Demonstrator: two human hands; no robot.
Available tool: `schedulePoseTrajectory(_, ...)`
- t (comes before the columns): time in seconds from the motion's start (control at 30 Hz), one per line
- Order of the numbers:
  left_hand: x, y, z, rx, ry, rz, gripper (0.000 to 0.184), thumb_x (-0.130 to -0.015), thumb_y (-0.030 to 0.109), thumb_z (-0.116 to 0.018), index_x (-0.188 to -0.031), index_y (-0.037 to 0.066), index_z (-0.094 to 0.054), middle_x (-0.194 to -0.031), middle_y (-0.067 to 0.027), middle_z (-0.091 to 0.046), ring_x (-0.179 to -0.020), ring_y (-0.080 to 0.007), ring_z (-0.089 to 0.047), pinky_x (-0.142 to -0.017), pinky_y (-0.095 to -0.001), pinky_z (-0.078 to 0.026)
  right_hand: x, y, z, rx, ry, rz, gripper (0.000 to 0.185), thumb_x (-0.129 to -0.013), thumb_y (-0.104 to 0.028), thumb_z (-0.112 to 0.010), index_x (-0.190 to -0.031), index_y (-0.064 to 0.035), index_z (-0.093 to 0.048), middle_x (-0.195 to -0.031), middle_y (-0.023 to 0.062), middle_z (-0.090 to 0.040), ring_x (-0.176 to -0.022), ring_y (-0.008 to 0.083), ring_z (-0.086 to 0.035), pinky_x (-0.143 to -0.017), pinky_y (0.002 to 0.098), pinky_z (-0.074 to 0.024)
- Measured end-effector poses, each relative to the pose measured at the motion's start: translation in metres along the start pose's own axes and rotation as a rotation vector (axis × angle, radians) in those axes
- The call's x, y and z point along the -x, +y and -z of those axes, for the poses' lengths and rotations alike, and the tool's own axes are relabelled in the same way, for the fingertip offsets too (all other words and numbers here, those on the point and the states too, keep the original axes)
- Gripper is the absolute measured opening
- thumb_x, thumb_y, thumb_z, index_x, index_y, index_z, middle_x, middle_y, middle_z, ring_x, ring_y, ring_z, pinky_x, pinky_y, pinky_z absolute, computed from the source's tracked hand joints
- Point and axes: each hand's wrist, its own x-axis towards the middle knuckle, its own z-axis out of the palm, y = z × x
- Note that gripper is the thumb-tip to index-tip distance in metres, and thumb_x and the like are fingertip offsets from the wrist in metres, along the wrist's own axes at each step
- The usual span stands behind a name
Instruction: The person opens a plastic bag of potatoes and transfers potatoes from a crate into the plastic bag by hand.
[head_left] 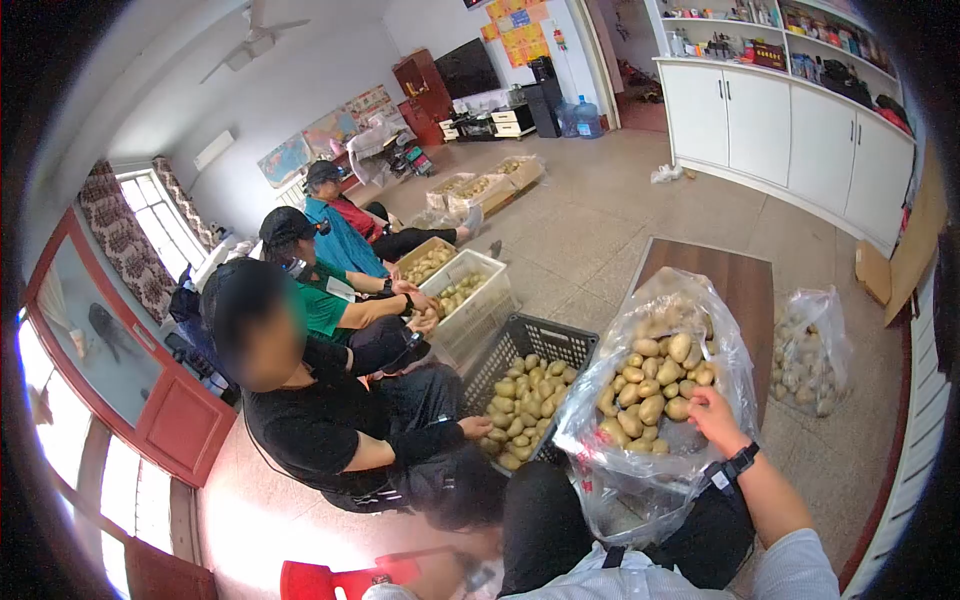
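Right grip [712,416], potatoes [651,408] just beside it, clear bag [625,497] around

Brown wood-grain table [741,285], plastic potato bag [733,375]

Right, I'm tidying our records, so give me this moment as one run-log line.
Right hand: at potatoes in clear bag | Left hand: not clearly seen | Dark crate: beside bag, holding potatoes

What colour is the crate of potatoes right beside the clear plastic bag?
The crate is dark grey, nearly black; the head view shows it best.
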Motion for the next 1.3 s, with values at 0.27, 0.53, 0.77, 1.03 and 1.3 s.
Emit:
schedulePoseTrajectory(0.27,0.065,0.073,-0.026,0.373,-0.034,0.260,0.036,-0.086,0.023,-0.055,-0.113,0.002,-0.066,-0.118,-0.0154,-0.062,-0.110,-0.0303,-0.054,-0.091,-0.0440,-0.042,0.010,0.008,0.020,-0.073,-0.039,-0.156,0.040,-0.089,-0.014,-0.061,-0.125,-0.0017,-0.050,-0.100,0.0055,-0.060,-0.072,0.0147,-0.062,-0.057,0.0270,-0.0487)
schedulePoseTrajectory(0.53,0.047,0.084,-0.005,0.360,-0.036,0.305,0.033,-0.088,0.024,-0.054,-0.110,0.002,-0.066,-0.111,-0.0152,-0.063,-0.102,-0.0297,-0.056,-0.085,-0.0436,-0.044,0.001,0.032,0.016,-0.119,-0.121,-0.229,0.042,-0.089,-0.017,-0.062,-0.125,-0.0005,-0.048,-0.093,0.0049,-0.061,-0.071,0.0136,-0.062,-0.057,0.0267,-0.0489)
schedulePoseTrajectory(0.77,0.031,0.097,0.020,0.359,-0.064,0.317,0.032,-0.089,0.026,-0.054,-0.107,0.002,-0.065,-0.104,-0.0151,-0.064,-0.095,-0.0293,-0.059,-0.079,-0.0433,-0.047,-0.015,0.045,0.002,-0.033,-0.185,-0.267,0.039,-0.088,-0.014,-0.064,-0.121,0.0021,-0.051,-0.091,0.0071,-0.064,-0.068,0.0151,-0.063,-0.059,0.0296,-0.0508)
schedulePoseTrajectory(1.03,0.047,0.075,0.001,0.326,-0.068,0.197,0.030,-0.091,0.027,-0.053,-0.104,0.002,-0.064,-0.097,-0.0149,-0.065,-0.087,-0.0287,-0.061,-0.073,-0.0429,-0.050,-0.001,0.013,-0.022,0.085,-0.289,-0.099,0.042,-0.088,-0.015,-0.065,-0.122,0.0027,-0.049,-0.098,0.0099,-0.064,-0.069,0.0155,-0.064,-0.058,0.0297,-0.0510)
schedulePoseTrajectory(1.3,0.053,0.056,-0.013,0.269,-0.126,0.040,0.030,-0.092,0.028,-0.053,-0.101,0.002,-0.064,-0.089,-0.0148,-0.066,-0.079,-0.0282,-0.064,-0.066,-0.0425,-0.052,0.027,0.006,-0.035,0.102,-0.160,-0.077,0.041,-0.086,-0.014,-0.065,-0.119,0.0070,-0.053,-0.089,0.0095,-0.064,-0.068,0.0167,-0.063,-0.060,0.0304,-0.0526)
